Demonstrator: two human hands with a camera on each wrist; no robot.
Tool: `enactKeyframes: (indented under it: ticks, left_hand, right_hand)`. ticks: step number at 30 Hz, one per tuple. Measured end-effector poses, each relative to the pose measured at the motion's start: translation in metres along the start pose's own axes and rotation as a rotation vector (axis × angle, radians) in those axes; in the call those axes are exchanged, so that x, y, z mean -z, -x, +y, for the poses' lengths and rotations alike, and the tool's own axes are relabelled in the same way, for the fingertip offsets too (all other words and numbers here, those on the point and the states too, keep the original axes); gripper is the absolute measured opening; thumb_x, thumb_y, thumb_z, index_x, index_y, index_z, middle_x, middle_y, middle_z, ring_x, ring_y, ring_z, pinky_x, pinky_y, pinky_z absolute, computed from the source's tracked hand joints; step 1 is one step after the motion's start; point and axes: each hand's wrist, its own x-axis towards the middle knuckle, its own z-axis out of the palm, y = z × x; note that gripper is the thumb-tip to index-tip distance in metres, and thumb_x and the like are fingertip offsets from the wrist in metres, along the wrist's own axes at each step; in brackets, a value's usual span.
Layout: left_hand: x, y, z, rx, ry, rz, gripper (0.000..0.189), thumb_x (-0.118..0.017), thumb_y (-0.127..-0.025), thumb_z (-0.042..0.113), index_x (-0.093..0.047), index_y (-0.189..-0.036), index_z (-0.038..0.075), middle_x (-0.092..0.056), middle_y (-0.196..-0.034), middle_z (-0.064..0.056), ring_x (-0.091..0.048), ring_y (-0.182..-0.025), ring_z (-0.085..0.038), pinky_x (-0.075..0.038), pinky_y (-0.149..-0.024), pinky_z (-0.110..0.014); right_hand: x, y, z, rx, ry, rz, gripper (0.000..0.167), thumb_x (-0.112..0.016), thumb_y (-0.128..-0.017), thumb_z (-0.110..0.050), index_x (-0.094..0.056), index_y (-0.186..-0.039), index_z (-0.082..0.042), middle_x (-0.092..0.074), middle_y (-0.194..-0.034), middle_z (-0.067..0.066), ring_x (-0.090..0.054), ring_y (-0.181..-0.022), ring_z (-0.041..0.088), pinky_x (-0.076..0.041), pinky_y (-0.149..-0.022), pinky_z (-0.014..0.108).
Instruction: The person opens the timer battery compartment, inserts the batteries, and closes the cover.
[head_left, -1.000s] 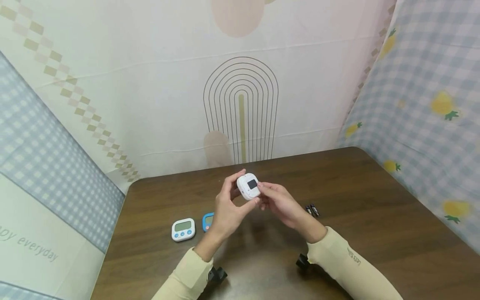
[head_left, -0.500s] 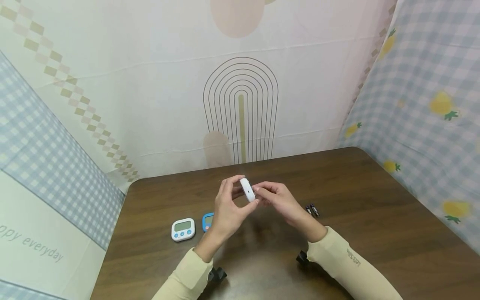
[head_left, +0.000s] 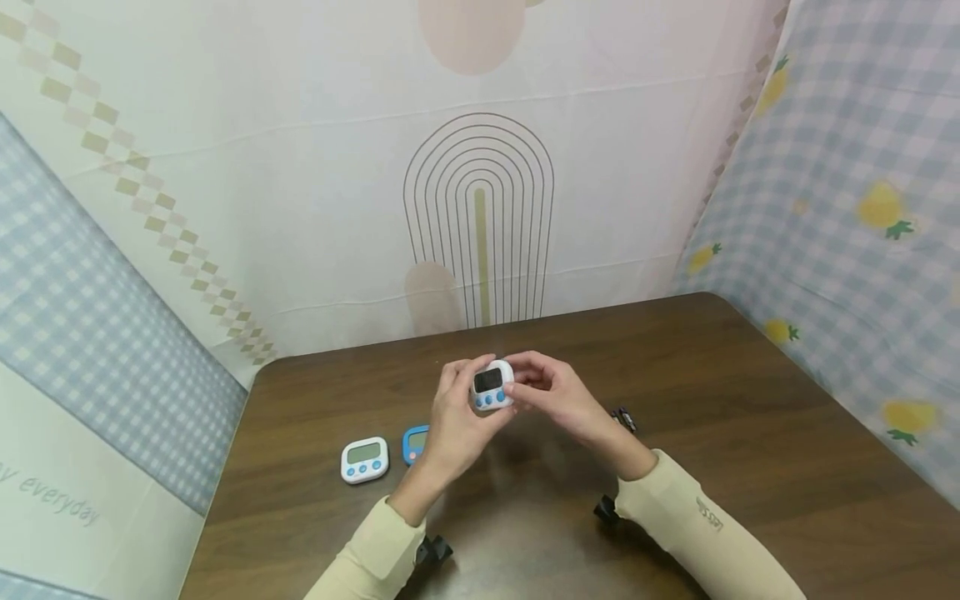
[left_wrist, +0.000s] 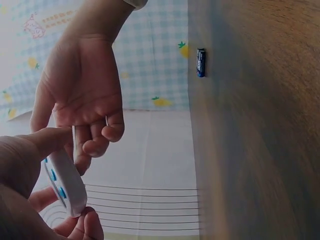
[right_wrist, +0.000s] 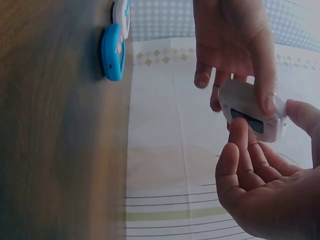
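A small white digital timer (head_left: pixel 489 382) with a dark screen and blue buttons is held up above the table, its front facing the head camera. My left hand (head_left: pixel 459 423) grips it by its edges between thumb and fingers. My right hand (head_left: pixel 561 402) pinches its right side, thumb on the front by a button, fingers behind. In the right wrist view, the timer's back (right_wrist: pixel 243 100) shows a dark rectangle, which a right fingertip touches. The left wrist view has the timer (left_wrist: pixel 71 182) edge-on, its blue buttons toward the left palm.
Another white timer (head_left: pixel 365 460) lies at the left of the brown table (head_left: pixel 525 517). Beside it is a blue timer (head_left: pixel 413 443), partly hidden by the left arm. Small batteries (head_left: pixel 627 419) lie behind the right wrist. A patterned cloth (head_left: pixel 337 208) hangs behind the table.
The timer has turned over in my hands: its back with the dark rectangle faced the head camera, then its edge, and now its screen and buttons. The right thumb has moved onto the front.
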Motion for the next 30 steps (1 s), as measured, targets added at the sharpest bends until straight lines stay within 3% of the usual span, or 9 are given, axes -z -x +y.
enactKeyframes:
  ticks: [4,9,14,22,30]
  left_hand:
    - [0.001,0.002,-0.002,0.011,-0.045,-0.008,0.074,-0.096,-0.080,0.024,-0.062,-0.144,0.012,-0.058,-0.135,-0.011,-0.058,-0.117,-0.024,-0.054,-0.093,-0.039]
    - [0.003,0.003,-0.004,0.028,-0.110,-0.050,0.074,-0.095,-0.081,0.023,-0.060,-0.145,0.014,-0.060,-0.137,-0.009,-0.056,-0.117,-0.024,-0.053,-0.091,-0.038]
    - [0.003,0.000,-0.006,0.054,-0.122,-0.108,0.075,-0.092,-0.085,0.022,-0.056,-0.150,0.015,-0.059,-0.141,-0.010,-0.056,-0.118,-0.025,-0.053,-0.094,-0.042]
    - [0.005,-0.005,-0.008,0.074,-0.127,-0.179,0.077,-0.090,-0.087,0.017,-0.052,-0.154,0.012,-0.060,-0.147,-0.015,-0.062,-0.122,-0.032,-0.056,-0.102,-0.050]
    - [0.003,-0.003,-0.012,0.075,-0.151,-0.198,0.068,-0.090,-0.085,0.009,-0.058,-0.146,0.004,-0.062,-0.140,-0.018,-0.063,-0.119,-0.032,-0.057,-0.102,-0.049]
  right_hand:
    - [0.000,0.000,0.000,0.043,0.017,-0.004,0.052,-0.075,-0.097,-0.006,-0.057,-0.145,-0.002,-0.074,-0.110,0.019,-0.072,-0.090,0.018,-0.066,-0.077,0.035]
    - [0.001,-0.002,0.001,0.094,0.124,-0.037,0.056,-0.084,-0.088,-0.004,-0.063,-0.140,-0.003,-0.075,-0.107,0.016,-0.070,-0.088,0.022,-0.062,-0.073,0.028]
    - [0.006,-0.005,0.006,0.080,0.203,-0.053,0.062,-0.090,-0.082,-0.004,-0.063,-0.138,-0.001,-0.075,-0.105,0.014,-0.068,-0.086,0.024,-0.061,-0.074,0.026]
    - [0.015,-0.009,0.015,0.019,0.259,-0.095,0.065,-0.090,-0.083,-0.005,-0.060,-0.140,0.001,-0.075,-0.110,0.012,-0.068,-0.088,0.023,-0.063,-0.077,0.027]
    - [0.017,-0.010,0.024,0.039,0.379,-0.135,0.065,-0.088,-0.084,-0.006,-0.059,-0.142,0.004,-0.073,-0.105,0.011,-0.066,-0.085,0.016,-0.061,-0.075,0.025]
